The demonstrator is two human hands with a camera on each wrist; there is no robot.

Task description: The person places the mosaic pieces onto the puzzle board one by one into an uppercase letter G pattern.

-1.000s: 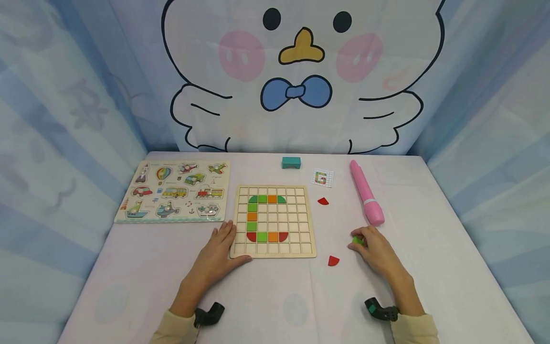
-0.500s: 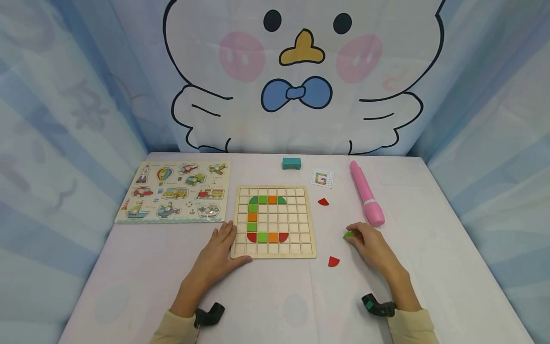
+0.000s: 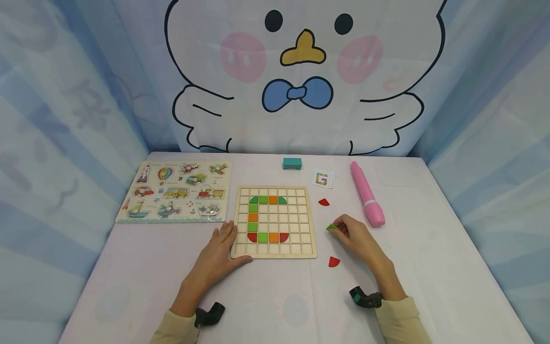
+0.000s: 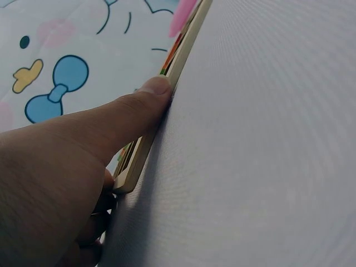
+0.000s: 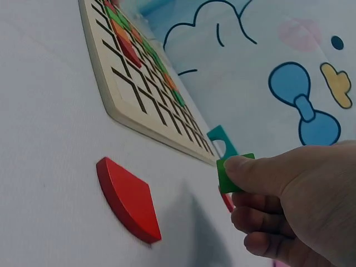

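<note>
A wooden grid board [image 3: 296, 222] lies flat, its green, orange and red tiles forming a C-like outline. At its near left corner rests my left hand [image 3: 215, 255], fingers along the left side and thumb on the front edge. In the left wrist view, the thumb [image 4: 156, 86] touches the board's edge. My right hand [image 3: 358, 241] pinches a green square tile [image 5: 227, 179] between thumb and fingers, just right of the board. One red quarter-round tile [image 3: 333, 262] lies nearer me, and another red tile [image 3: 323, 202] farther back.
Behind the board stand a teal block [image 3: 292, 164] and a small pattern card [image 3: 323, 179] with a coloured G. A pink pen-shaped stick [image 3: 367, 193] lies at the right. A picture puzzle board [image 3: 172, 206] with vehicles sits at the left.
My right hand has moved left and slightly away from me with the green square tile, from beside the pink stick toward the grid board. The left hand stays in place.
</note>
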